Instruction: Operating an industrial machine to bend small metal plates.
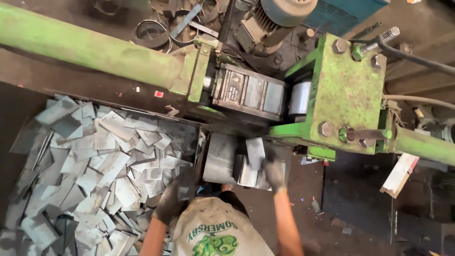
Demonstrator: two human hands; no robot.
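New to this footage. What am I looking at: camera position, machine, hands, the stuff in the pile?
One picture, from a camera worn on the person's head, looking down past their chest at both gloved hands. Ahead is a green steel machine with heavy bolts, a roller and a long green bar running left; an electric motor sits behind it. On the left lies a heap of flat grey metal plates. The left hand grips one plate from that heap. The right hand holds another plate at the machine's mouth, beside a small stack of upright plates. The floor is dark and littered with scraps.
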